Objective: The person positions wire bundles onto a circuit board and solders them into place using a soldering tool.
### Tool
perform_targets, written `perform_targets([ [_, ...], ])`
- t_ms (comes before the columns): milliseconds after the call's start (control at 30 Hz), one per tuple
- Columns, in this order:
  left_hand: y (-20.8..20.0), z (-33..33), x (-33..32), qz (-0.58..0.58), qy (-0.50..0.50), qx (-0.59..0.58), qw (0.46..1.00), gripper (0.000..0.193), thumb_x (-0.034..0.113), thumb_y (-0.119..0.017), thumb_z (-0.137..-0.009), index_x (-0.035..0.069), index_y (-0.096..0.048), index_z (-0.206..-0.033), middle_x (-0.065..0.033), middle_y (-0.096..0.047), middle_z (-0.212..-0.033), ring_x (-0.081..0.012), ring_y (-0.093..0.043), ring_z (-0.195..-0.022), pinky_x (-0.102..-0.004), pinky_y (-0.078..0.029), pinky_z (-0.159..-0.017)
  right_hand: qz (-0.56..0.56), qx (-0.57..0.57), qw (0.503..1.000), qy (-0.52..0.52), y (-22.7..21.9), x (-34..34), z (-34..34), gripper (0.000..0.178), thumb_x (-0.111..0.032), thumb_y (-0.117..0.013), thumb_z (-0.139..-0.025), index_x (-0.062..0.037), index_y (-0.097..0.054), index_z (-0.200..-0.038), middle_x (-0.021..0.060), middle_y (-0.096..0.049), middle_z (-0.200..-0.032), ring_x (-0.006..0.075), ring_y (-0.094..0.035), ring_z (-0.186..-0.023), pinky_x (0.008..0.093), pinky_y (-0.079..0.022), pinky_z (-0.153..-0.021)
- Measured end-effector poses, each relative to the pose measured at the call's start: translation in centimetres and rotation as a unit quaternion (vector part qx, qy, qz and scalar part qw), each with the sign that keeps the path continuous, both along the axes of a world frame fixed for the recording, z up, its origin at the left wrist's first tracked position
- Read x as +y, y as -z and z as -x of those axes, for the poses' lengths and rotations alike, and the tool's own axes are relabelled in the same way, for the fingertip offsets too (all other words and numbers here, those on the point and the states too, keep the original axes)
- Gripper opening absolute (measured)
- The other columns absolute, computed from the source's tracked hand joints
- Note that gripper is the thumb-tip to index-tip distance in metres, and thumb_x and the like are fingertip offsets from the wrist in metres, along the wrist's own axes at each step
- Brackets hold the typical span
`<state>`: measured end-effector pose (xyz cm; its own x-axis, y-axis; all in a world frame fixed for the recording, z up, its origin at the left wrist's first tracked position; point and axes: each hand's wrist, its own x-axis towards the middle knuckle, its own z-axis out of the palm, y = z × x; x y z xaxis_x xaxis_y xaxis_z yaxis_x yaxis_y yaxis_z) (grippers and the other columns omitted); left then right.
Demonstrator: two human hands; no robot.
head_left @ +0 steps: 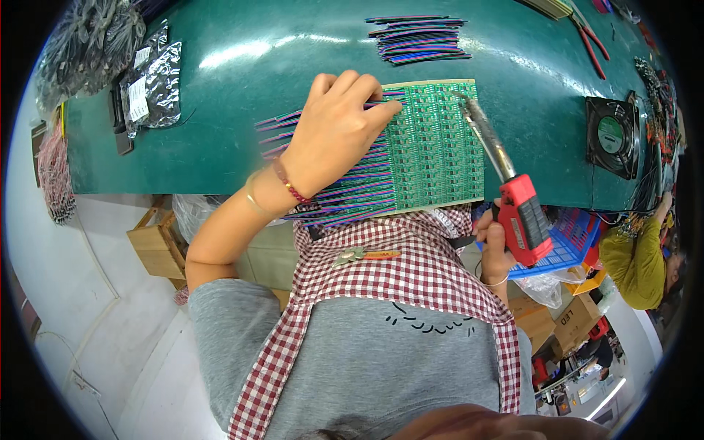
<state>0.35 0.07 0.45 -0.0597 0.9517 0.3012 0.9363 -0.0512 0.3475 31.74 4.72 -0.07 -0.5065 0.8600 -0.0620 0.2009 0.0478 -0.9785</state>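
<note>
A green circuit board panel (440, 147) lies at the table's front edge, with rows of small parts. Strips of coloured wire (359, 192) run in from its left side, their ends at the board's middle. My left hand (339, 121) rests over the upper wires, thumb and fingers pinched on a wire by the board; the fingertips partly cover its end. Gripped in my right hand (495, 246) is a red and black soldering iron (522, 220), tilted so its metal tip hangs over the board's upper right. The tip looks apart from my left fingers.
Behind the panel lies a bundle of cut wires (418, 40). Bagged cables (92, 48) and dark plastic packets (154, 88) sit at the left. A black fan (612, 136) and red-handled pliers (589, 48) are at right. A blue basket (568, 242) and another person's sleeve (631, 264) show beyond.
</note>
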Motion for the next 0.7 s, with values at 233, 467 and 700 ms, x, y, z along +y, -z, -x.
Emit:
perform_targets([
  [233, -1.3, 1.0, 4.0, -0.017, 0.039, 0.031, 0.999, 0.016, 0.014, -0.073, -0.078, 0.012, -0.068, -0.094, -0.0028, -0.059, -0.093, -0.0225, -0.057, -0.092, -0.0373, -0.043, -0.079, 0.016, 0.094, 0.992, 0.079, 0.0, 1.5, -0.4, 0.039, -0.021, -0.055, -0.098, 0.0055, -0.048, -0.126, 0.0091, -0.056, -0.075, 0.0113, -0.048, -0.057, 0.0279, -0.046, -0.054],
  [467, 2.5, 0.2, 10.7, 0.0, -0.002, 0.066, 0.998, 0.017, 0.019, -0.071, -0.082, 0.006, -0.064, -0.091, -0.0064, -0.062, -0.095, -0.0274, -0.058, -0.096, -0.0405, -0.047, -0.082, -0.008, 0.116, 0.987, 0.112, -0.3, 0.6, -0.2, 0.037, -0.018, -0.053, -0.098, 0.0056, -0.047, -0.125, 0.0097, -0.055, -0.074, 0.0119, -0.048, -0.056, 0.0288, -0.048, -0.054],
  [700, 2.9, 0.6, 10.7, -0.016, -0.009, 0.009, 1.0, 0.01, 0.015, -0.063, -0.087, 0.005, -0.063, -0.09, -0.009, -0.063, -0.09, -0.0299, -0.059, -0.092, -0.0419, -0.048, -0.08, 0.026, 0.16, 0.974, 0.156, -0.6, 1.3, -0.1, 0.036, -0.009, -0.054, -0.095, 0.0064, -0.048, -0.127, 0.0086, -0.056, -0.073, 0.0115, -0.048, -0.057, 0.0277, -0.047, -0.056],
])
